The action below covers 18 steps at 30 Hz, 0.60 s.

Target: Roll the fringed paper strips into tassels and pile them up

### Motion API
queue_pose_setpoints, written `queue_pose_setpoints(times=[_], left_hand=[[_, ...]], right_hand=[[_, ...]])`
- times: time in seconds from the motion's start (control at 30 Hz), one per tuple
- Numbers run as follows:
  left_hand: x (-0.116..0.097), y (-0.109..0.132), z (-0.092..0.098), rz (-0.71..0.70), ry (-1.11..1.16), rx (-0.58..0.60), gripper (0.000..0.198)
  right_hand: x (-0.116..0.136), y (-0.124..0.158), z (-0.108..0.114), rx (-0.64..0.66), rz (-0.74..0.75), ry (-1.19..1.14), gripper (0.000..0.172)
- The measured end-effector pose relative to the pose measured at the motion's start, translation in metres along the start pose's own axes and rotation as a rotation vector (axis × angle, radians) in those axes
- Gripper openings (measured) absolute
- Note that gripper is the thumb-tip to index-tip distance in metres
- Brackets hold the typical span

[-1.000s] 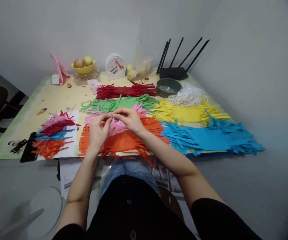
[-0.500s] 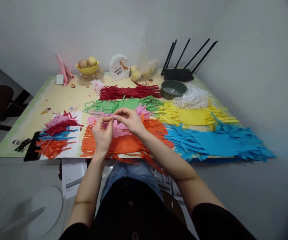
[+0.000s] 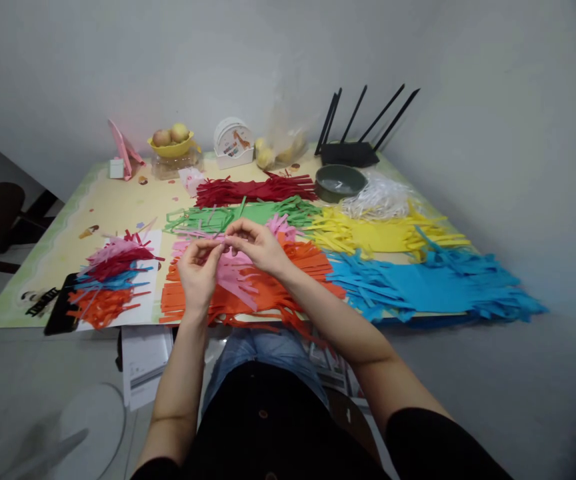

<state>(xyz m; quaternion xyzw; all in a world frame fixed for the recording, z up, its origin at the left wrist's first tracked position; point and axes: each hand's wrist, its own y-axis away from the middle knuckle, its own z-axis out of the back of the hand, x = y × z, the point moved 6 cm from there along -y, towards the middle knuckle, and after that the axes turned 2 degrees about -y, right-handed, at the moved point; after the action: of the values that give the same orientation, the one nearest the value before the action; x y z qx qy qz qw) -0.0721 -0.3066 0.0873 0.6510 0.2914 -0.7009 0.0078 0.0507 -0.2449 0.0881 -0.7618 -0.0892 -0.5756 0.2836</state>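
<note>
My left hand (image 3: 198,272) and my right hand (image 3: 259,245) meet above the table, thumbs and fingertips pinched together on pink fringed paper (image 3: 237,279). Its cut strips fan downward over a sheet of orange fringed paper (image 3: 248,297); the gripped edge is mostly hidden by my fingers. Just beyond my hands lies green fringed paper (image 3: 258,215), with dark red fringed paper (image 3: 255,190) behind it. To the right are yellow fringed paper (image 3: 378,237) and blue fringed paper (image 3: 431,283). A pile of mixed coloured tassels (image 3: 113,273) rests on a white sheet at the left.
A black phone-like slab (image 3: 61,313) lies under the tassels' left side. At the back stand a pink stand (image 3: 123,150), a yellow fruit bowl (image 3: 172,147), a white coaster holder (image 3: 234,150) and a black router (image 3: 351,155). A dark green bowl (image 3: 339,183) sits beside white strands (image 3: 381,195).
The pink strips now spread lower over the orange paper. Both hands stay pinched together, with the left slightly further left. The whole view has shifted a little.
</note>
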Motion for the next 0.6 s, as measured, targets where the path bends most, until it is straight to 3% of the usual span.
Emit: queue_pose_setpoints(times=[0.17,0.3,0.37,0.6], left_hand=[[-0.005,0.007,0.005,-0.114,-0.073,-0.074,0.011],[0.004,0.001,0.0,0.062,0.089,0.102,0.021],[0.008,-0.004,-0.002,0.107,0.166,0.136,0.028],[0.029,-0.005,0.001,0.164,0.223,-0.015,0.035]], right_hand=[[0.006,0.005,0.0,-0.041,0.076,0.091,0.04],[0.015,0.005,0.002,0.034,0.083,0.169,0.039],[0.024,0.004,0.002,0.029,0.136,0.287,0.037],[0.044,0.001,0.001,-0.193,0.354,0.497,0.023]])
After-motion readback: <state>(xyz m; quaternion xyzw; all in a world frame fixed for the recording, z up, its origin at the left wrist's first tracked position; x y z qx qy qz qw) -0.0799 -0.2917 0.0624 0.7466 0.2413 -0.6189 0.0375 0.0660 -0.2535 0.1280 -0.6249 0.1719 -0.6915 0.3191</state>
